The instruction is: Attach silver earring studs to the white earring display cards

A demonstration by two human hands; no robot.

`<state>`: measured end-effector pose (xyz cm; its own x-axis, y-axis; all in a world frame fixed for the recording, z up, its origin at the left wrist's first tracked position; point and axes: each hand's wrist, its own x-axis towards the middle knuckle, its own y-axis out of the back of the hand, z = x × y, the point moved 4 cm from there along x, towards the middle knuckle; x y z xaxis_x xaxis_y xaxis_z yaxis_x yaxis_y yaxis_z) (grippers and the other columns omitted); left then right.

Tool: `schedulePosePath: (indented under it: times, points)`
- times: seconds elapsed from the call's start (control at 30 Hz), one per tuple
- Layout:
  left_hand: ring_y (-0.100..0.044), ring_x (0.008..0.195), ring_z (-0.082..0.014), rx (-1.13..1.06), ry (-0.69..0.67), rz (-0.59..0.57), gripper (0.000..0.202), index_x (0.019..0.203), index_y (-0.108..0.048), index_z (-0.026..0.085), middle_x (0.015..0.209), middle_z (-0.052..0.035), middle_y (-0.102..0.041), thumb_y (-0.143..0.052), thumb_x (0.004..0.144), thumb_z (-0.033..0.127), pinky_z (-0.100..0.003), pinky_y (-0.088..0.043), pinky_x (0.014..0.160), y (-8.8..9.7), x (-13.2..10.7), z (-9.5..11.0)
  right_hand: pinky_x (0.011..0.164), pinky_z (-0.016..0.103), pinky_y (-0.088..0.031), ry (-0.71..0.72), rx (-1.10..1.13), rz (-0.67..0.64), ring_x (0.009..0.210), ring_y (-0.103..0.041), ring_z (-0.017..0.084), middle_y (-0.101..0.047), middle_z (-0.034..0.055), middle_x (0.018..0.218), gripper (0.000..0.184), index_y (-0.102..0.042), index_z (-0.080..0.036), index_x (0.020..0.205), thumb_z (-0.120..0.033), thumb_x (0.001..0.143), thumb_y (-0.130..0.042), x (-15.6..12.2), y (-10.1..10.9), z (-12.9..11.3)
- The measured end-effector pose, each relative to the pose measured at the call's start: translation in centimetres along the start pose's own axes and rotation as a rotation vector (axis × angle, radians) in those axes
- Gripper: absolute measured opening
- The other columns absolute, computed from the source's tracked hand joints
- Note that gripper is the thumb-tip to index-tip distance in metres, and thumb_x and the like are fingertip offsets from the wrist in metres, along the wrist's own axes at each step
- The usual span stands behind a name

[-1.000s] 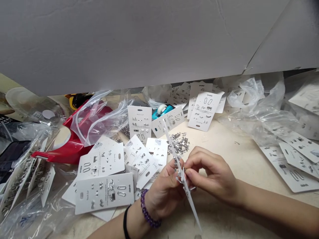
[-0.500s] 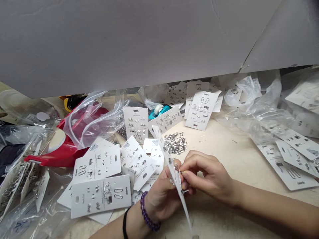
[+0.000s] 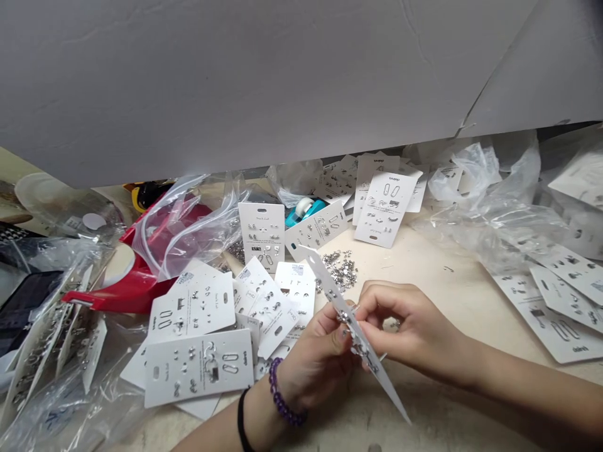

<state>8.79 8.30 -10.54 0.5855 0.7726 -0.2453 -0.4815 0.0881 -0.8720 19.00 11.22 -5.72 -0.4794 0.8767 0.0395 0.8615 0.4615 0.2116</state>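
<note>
My left hand (image 3: pixel 320 351), with a purple bead bracelet at the wrist, grips a white earring card (image 3: pixel 377 370) by its edge. The card is tilted and seen nearly edge-on, with small silver earrings on its left face. My right hand (image 3: pixel 405 329) is closed in a pinch against the card's other face; whatever its fingertips hold is hidden. Just beyond the card is a heap of tiny silver metal pieces (image 3: pixel 342 270), which look like earring backs. Several filled earring cards (image 3: pixel 200 367) lie overlapping to the left of my left hand.
A red tape dispenser (image 3: pixel 127 295) lies at left, partly under a clear zip bag (image 3: pixel 174 232). A teal tape dispenser (image 3: pixel 306 210) and upright cards (image 3: pixel 384 207) stand at the back. More cards (image 3: pixel 551 320) and plastic bags (image 3: pixel 494 220) lie right. A large pale panel (image 3: pixel 282 81) overhangs the table.
The held card has turned, its lower end swinging right, so its earring-bearing face shows more. My right hand stays at the card, its fingertips now behind it. The view has shifted slightly.
</note>
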Motion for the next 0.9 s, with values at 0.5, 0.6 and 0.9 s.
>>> schedulePosePath:
  times: [0.5, 0.6, 0.9]
  points:
    - [-0.056, 0.081, -0.0121, 0.005, -0.023, 0.11, 0.037, 0.105, -0.054, 0.02, 0.093, -0.0035, -0.059, -0.067, 0.07, 0.021, -0.024, -0.043, 0.074, 0.1, 0.2, 0.0, 0.06, 0.023, -0.047, -0.28, 0.3, -0.181, 0.064, -0.053, 0.011, -0.055, -0.0012, 0.068, 0.015, -0.056, -0.015, 0.072, -0.027, 0.071, -0.065, 0.6, 0.4, 2.4]
    - [-0.055, 0.078, -0.0116, 0.009, -0.01, 0.108, 0.038, 0.103, -0.055, 0.02, 0.091, -0.0032, -0.059, -0.068, 0.068, 0.021, -0.024, -0.043, 0.072, 0.1, 0.0, -0.1, 0.059, 0.023, -0.046, -0.251, 0.299, -0.188, 0.065, -0.053, 0.011, -0.054, -0.0012, 0.068, 0.016, -0.055, -0.016, 0.071, -0.029, 0.072, -0.065, 0.6, 0.3, 2.0]
    - [-0.051, 0.063, -0.0067, 0.104, -0.071, 0.215, 0.03, 0.097, -0.054, 0.018, 0.078, -0.0011, -0.057, -0.066, 0.07, 0.02, -0.017, -0.038, 0.056, 0.7, 0.1, -0.3, 0.051, 0.023, -0.045, -0.215, 0.248, -0.162, 0.056, -0.05, 0.01, -0.049, -0.0022, 0.061, 0.021, -0.052, -0.016, 0.07, -0.034, 0.077, -0.06, 0.4, -0.3, 2.4]
